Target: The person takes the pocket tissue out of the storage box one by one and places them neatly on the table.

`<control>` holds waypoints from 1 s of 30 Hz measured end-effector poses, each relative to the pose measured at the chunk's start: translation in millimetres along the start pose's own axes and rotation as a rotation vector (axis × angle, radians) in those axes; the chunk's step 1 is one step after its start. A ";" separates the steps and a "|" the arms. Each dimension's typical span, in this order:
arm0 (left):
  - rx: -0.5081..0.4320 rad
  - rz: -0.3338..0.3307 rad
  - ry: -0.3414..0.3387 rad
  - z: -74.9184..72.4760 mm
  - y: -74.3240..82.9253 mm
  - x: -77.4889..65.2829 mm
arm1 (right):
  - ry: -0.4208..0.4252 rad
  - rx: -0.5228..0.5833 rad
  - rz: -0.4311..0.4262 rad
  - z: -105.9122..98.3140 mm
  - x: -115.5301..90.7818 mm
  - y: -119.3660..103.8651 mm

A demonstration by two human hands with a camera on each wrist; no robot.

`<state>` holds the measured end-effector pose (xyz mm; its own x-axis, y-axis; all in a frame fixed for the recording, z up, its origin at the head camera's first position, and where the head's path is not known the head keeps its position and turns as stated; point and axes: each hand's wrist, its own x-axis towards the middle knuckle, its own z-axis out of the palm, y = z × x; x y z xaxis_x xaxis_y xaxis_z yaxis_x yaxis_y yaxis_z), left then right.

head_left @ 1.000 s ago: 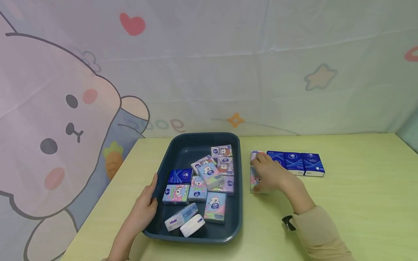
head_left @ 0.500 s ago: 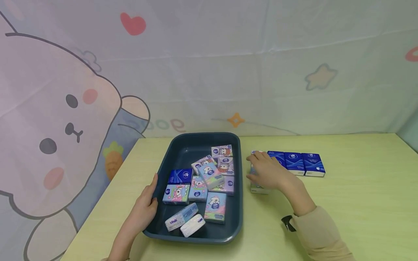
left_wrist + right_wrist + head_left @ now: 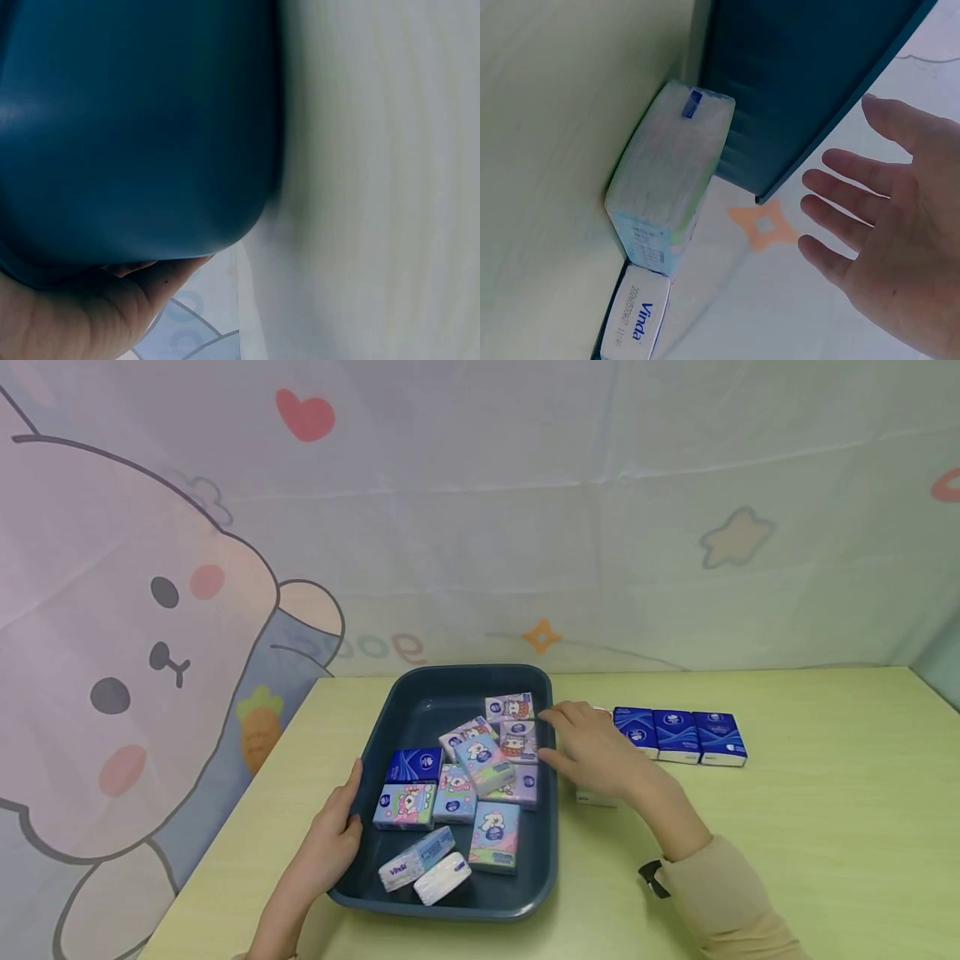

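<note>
A dark blue plastic tray (image 3: pixel 420 714) stands on the table with several small tissue packs in it. My left hand (image 3: pixel 330 839) grips its left side; in the left wrist view that hand (image 3: pixel 97 311) is against the tray wall. My right hand (image 3: pixel 596 747) hovers at the tray's right rim, near a purple patterned tissue pack (image 3: pixel 517 741). The right wrist view shows this hand (image 3: pixel 900 202) with spread fingers and nothing in them. Below it on the table are a tissue pack with a white side (image 3: pixel 671 150) and a pack marked Vinda (image 3: pixel 635 315), partly hidden in the head view.
Three blue tissue packs (image 3: pixel 677 735) lie in a row right of my right hand. Inside the tray, a light blue pack (image 3: pixel 483 764) rests on others, and two packs, one white (image 3: pixel 442 878), are at the front. A printed cloth (image 3: pixel 465 527) hangs behind the table (image 3: pixel 840 810).
My right hand has moved left from the packs on the table to the tray's right rim, taking nothing. The left hand and the tray have stayed in place.
</note>
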<state>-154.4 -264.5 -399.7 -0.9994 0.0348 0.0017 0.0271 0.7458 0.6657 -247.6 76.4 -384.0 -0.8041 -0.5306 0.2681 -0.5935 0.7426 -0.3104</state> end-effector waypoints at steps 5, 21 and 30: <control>0.000 0.000 0.002 -0.2 0.6 -0.6 | -0.022 0.028 -0.014 1.7 -0.3 -6.8; 0.001 0.020 0.016 -0.1 -0.4 -0.9 | -0.093 0.146 -0.077 17.7 3.2 -20.6; 0.021 0.037 0.031 -0.2 0.1 -0.3 | -0.111 0.214 -0.095 29.0 7.8 -23.7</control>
<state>-154.1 -264.5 -399.4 -0.9979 0.0423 0.0492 0.0642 0.7585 0.6486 -240.8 42.9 -401.0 -0.7364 -0.6441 0.2068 -0.6506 0.5905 -0.4776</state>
